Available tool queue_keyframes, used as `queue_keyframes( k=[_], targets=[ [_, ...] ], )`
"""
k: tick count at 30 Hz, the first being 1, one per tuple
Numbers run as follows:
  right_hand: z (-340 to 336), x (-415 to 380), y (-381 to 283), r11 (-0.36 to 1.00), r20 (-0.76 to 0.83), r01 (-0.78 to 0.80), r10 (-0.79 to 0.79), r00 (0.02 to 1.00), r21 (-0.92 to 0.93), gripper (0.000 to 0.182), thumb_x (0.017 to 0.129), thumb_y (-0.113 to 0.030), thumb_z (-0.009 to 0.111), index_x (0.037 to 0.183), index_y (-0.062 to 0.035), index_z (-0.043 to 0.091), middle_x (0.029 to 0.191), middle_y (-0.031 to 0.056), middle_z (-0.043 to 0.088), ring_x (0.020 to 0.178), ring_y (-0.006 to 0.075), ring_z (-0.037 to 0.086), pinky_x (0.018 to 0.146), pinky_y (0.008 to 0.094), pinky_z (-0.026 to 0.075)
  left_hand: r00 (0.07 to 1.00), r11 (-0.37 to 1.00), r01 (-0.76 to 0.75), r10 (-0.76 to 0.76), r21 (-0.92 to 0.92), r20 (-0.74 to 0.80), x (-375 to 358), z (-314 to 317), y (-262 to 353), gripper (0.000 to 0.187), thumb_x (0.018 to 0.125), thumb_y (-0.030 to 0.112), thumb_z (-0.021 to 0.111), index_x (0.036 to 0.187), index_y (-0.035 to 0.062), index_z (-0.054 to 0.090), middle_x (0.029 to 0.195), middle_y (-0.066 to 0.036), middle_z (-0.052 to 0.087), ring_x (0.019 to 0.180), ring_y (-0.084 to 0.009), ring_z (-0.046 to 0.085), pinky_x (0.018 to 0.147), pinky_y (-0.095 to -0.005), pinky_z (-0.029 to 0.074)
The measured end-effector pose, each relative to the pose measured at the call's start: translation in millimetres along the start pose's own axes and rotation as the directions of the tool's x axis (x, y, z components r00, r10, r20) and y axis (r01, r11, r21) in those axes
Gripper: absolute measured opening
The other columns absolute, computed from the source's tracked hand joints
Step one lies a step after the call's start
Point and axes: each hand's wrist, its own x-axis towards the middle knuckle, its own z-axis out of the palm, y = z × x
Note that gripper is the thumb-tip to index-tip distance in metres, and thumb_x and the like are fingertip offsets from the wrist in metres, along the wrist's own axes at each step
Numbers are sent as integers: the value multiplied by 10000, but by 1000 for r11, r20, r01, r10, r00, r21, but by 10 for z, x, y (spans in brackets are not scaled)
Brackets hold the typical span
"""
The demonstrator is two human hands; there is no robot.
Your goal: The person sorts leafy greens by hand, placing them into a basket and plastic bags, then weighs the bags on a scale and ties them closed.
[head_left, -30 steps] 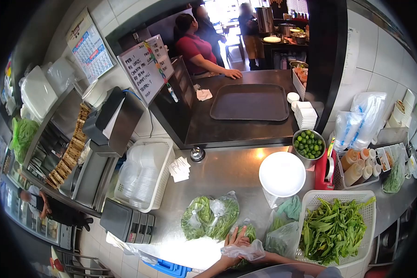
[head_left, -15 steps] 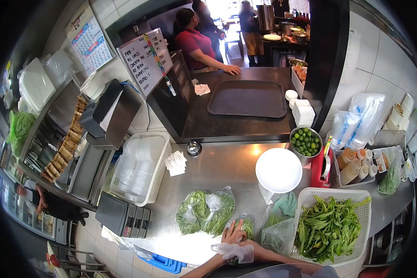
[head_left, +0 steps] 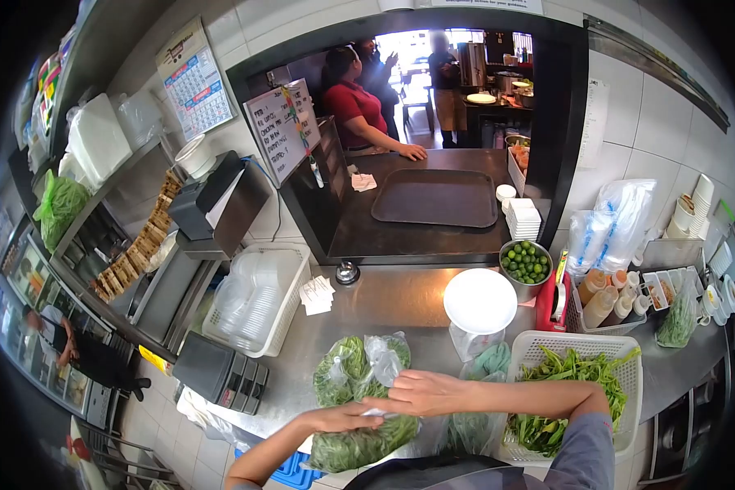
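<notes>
A clear plastic bag of shredded greens is in front of me at the counter's near edge. My left hand is closed on the gathered neck of this bag. Crossing in from the right, my right hand pinches the same whitish twist of plastic, and the fingers of both hands meet there. Just beyond my hands, knotted bags of greens lie on the steel counter. To the right, a further bag sits partly hidden under my right forearm, beside a white basket of leafy stems.
A white round lid or plate, a pot of green limes and a red tape dispenser stand at the back right. Plastic containers fill a basket at left. A dark tray lies on the pass, where a person in red stands.
Both hands have come up and left from beside the basket, and now hold a bag of greens by its neck. The view has shifted slightly.
</notes>
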Motion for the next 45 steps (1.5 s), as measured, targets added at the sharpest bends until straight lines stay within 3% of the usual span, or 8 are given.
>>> queue_keyframes(
  k=[12,14,17,23,27,31,39,45],
  targets=[
    [-686,-69,142,926,129,-165,128,983,339,140,838,-188,503,778,-62,517,745,28,516,854,175,473,843,376,358,753,675,-184,564,714,-340,-428,82,523,245,828,298,623,910,67,644,897,-24,450,893,-154,436,795,-304,320],
    [-654,-149,136,728,236,-362,274,932,582,193,912,-200,449,811,-50,513,744,19,503,810,159,474,810,363,382,706,587,-55,595,808,-384,-470,76,725,202,792,255,663,862,66,654,810,-18,488,816,-149,464,707,-307,352],
    [-733,-70,50,-230,598,-553,293,746,801,241,965,-226,377,865,-39,491,752,0,474,729,124,460,716,319,408,582,717,-119,611,687,-537,-471,-32,830,131,737,151,707,819,59,663,639,-13,480,643,-138,475,584,-301,385],
    [-320,301,-422,-827,169,1,116,979,562,193,969,-222,373,975,-51,462,787,13,483,719,110,464,679,283,420,-48,585,-584,667,563,-743,-416,-126,1060,107,694,28,736,744,34,642,771,-69,642,676,-135,613,602,-233,480],
    [-193,587,-242,-70,-57,81,298,953,994,205,941,-224,432,1013,-35,471,860,52,542,778,161,524,727,318,429,-135,152,-945,623,289,-771,-264,-290,916,195,692,132,770,708,52,593,836,-148,644,748,-213,621,711,-306,490],
    [-639,661,463,811,-251,110,47,967,575,190,803,-170,551,925,-32,505,851,56,550,806,212,554,741,334,414,72,85,-996,755,-12,-652,-182,-319,709,194,706,143,757,708,51,585,844,-153,641,786,-223,613,743,-322,477],
    [-1504,982,111,885,-210,348,-420,883,-308,103,738,-190,552,726,-103,499,729,-19,471,688,121,478,628,267,378,489,423,-841,862,-336,-138,-253,-220,485,200,735,166,731,708,50,571,861,-164,635,863,-245,598,807,-354,449],
    [-1317,822,37,950,-127,297,-308,943,-96,190,800,-244,558,711,-87,500,688,-13,461,655,134,464,584,273,361,589,543,-722,808,-429,31,-201,-42,552,208,757,183,712,708,50,560,874,-172,631,920,-261,586,854,-378,429]
  ],
)
